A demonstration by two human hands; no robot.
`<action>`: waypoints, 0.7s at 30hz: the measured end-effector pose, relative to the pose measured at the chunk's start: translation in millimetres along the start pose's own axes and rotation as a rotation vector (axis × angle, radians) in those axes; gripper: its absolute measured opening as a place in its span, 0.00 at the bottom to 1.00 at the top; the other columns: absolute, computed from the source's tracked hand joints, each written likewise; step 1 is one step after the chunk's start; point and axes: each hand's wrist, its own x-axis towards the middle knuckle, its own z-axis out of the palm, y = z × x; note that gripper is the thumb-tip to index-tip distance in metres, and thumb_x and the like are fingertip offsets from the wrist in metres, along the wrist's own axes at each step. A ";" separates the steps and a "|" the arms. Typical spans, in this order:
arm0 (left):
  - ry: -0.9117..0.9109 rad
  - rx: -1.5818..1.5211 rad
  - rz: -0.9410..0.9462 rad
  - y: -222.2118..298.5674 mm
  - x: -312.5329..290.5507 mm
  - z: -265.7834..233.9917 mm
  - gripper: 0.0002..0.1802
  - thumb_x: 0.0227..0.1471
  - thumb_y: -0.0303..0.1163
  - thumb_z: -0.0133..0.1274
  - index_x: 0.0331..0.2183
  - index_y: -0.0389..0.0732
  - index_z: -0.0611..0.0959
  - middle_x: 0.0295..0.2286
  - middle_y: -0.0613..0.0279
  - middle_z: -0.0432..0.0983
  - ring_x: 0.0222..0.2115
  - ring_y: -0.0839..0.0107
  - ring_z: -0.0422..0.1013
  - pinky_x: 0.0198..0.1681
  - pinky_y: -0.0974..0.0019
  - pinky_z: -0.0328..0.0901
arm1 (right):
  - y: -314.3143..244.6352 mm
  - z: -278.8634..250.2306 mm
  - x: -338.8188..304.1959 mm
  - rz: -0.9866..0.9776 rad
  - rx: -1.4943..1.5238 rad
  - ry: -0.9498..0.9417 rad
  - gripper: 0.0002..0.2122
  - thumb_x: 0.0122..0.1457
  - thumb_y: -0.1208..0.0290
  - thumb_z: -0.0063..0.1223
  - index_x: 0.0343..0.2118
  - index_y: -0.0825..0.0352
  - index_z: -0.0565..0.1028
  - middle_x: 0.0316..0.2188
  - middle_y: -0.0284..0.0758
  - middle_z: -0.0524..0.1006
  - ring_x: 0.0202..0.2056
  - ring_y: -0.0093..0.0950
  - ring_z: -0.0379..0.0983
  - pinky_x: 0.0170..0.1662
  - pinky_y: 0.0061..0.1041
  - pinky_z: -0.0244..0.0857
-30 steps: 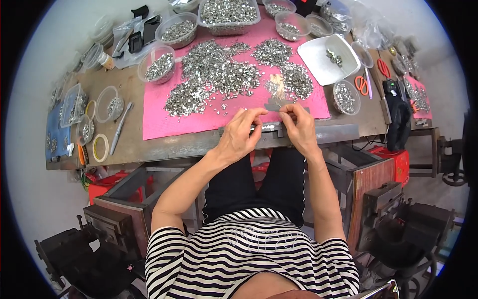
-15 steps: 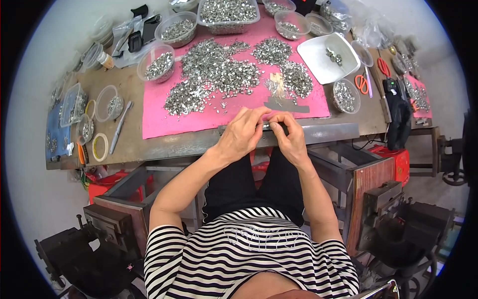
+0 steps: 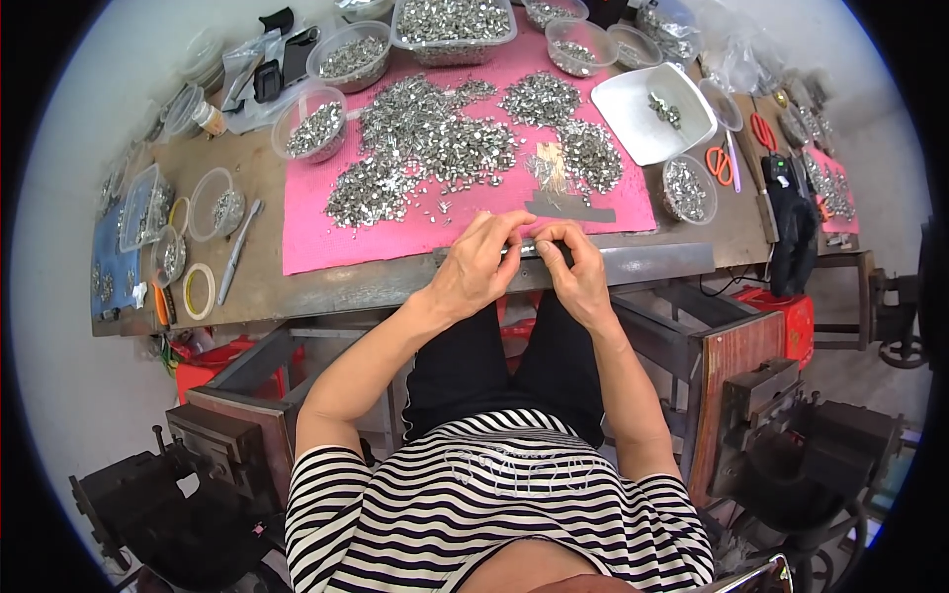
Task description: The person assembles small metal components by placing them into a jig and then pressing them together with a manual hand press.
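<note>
My left hand [image 3: 474, 262] and my right hand [image 3: 575, 275] meet at the front edge of the table, both with fingers bent in a pinch. Between the fingertips lies a small silver metal piece [image 3: 529, 249], largely covered by the fingers, so its exact kind is unclear. Just beyond the hands, a flat grey metal strip [image 3: 573, 209] rests on the pink mat [image 3: 326, 247]. Thin metal pins [image 3: 554, 178] lie behind that strip. Several heaps of small shiny metal parts [image 3: 465, 153] spread over the mat farther back.
Tubs of metal parts ring the mat, including a large tub [image 3: 455, 47] at the back. A white tray [image 3: 623, 124], orange-handled scissors [image 3: 720, 166] and a small bowl [image 3: 689, 212] stand right. Tape rings [image 3: 199, 293] and tweezers [image 3: 239, 252] lie left. A metal bar [image 3: 657, 264] lines the front edge.
The fingers of my left hand have shifted slightly, and a little more of the silver piece shows between the hands. Everything on the table stays in place.
</note>
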 end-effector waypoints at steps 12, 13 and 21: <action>-0.036 0.114 0.072 8.1 -6.3 5.4 0.26 0.47 0.14 0.58 0.50 0.36 0.77 0.35 0.52 0.77 0.36 0.54 0.72 0.40 0.55 0.68 | 6.4 1.2 -0.8 -0.085 -0.099 0.017 0.04 0.63 0.79 0.55 0.38 0.72 0.75 0.36 0.37 0.78 0.40 0.29 0.75 0.47 0.27 0.67; -0.035 0.114 0.072 8.0 -8.0 6.2 0.26 0.47 0.14 0.58 0.50 0.36 0.77 0.35 0.52 0.77 0.36 0.54 0.72 0.40 0.55 0.68 | 5.5 1.7 -0.8 -0.082 -0.107 0.019 0.03 0.63 0.79 0.55 0.38 0.72 0.75 0.36 0.38 0.78 0.40 0.30 0.75 0.46 0.27 0.68; 0.077 0.081 -0.023 13.2 -14.6 3.4 0.17 0.49 0.20 0.60 0.44 0.36 0.80 0.37 0.53 0.76 0.40 0.52 0.73 0.46 0.53 0.68 | 3.1 8.1 -3.6 -0.368 -0.392 0.098 0.08 0.57 0.80 0.59 0.38 0.67 0.73 0.34 0.36 0.77 0.38 0.37 0.74 0.46 0.34 0.62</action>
